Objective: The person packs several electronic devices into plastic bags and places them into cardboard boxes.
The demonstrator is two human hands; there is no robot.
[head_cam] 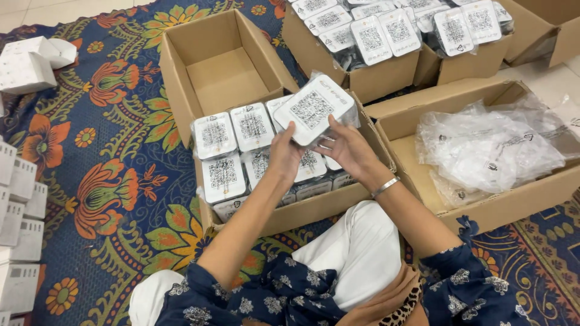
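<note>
Your left hand (284, 154) and right hand (347, 148) clamp their fingers on a white packet (314, 108), with the cardboard box (302, 211) just under them

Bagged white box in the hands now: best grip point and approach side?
Grip the bagged white box across its two opposite short edges, coming from below on the near side, as the left hand and right hand do. Its broad labelled face tilts up and is slick with film; the thin sides probably give firmer purchase.
</note>
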